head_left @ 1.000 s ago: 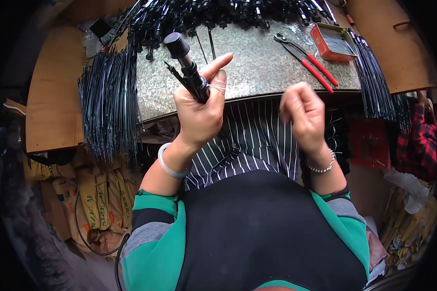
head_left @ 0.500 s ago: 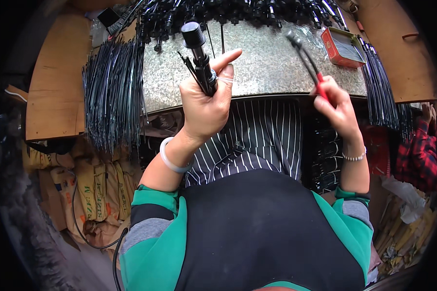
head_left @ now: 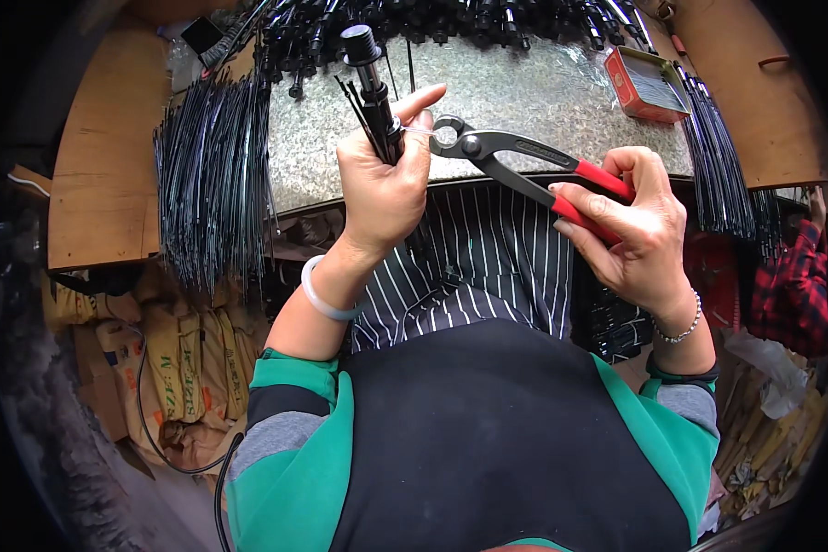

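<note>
My left hand [head_left: 382,198] is closed round a black umbrella frame [head_left: 364,60], held upright with its ridged round end on top. Thin black ribs [head_left: 354,103] stand up beside the shaft, and my forefinger points out to the right. A fine pale wire [head_left: 416,130] sticks out from the frame near my thumb. My right hand [head_left: 630,221] grips the red handles of a pair of pincers [head_left: 501,143], with the handles spread. The round dark jaws are at the free end of the wire, close by my left thumb; whether they bite it I cannot tell.
Thick bunches of black ribs [head_left: 212,184] hang over the table's left side, more [head_left: 718,156] at the right. Umbrella parts [head_left: 414,23] are heaped along the back. A red box [head_left: 647,85] of thin wires stands back right. Someone's checked sleeve [head_left: 789,290] shows far right.
The pincers have swung left and down, and their jaws are now at the wire by my left hand. Their handles have spread. My left hand has shifted only slightly.
</note>
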The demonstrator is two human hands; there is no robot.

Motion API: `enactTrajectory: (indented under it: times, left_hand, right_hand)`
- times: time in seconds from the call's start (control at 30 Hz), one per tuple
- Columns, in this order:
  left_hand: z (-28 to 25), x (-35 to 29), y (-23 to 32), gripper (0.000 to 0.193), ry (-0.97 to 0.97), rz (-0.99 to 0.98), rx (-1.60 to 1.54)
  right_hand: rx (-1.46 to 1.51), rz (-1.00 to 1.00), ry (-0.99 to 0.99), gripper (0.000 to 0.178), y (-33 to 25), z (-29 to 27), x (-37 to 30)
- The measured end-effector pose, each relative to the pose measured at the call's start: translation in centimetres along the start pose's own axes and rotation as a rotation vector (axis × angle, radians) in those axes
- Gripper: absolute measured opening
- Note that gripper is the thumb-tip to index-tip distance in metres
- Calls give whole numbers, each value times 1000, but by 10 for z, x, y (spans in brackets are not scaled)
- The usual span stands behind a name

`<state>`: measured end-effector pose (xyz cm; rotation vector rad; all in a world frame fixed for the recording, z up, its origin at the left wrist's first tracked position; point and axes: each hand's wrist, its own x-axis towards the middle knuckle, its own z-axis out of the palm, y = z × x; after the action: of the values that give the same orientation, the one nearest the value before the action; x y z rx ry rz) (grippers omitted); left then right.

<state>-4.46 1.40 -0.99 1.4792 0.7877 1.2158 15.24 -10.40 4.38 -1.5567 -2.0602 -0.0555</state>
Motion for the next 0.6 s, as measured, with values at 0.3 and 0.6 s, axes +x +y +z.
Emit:
enactTrajectory:
  times: [0.3,0.6]
  left_hand:
    - [-8,-3,-6,31,-124,33,-44]
    - [-6,-10,6,38,-222,76,-103]
  right_hand:
    - [-89,-159,9,27,1,3,-4]
    - [792,417,-570,48,-9,15,-16]
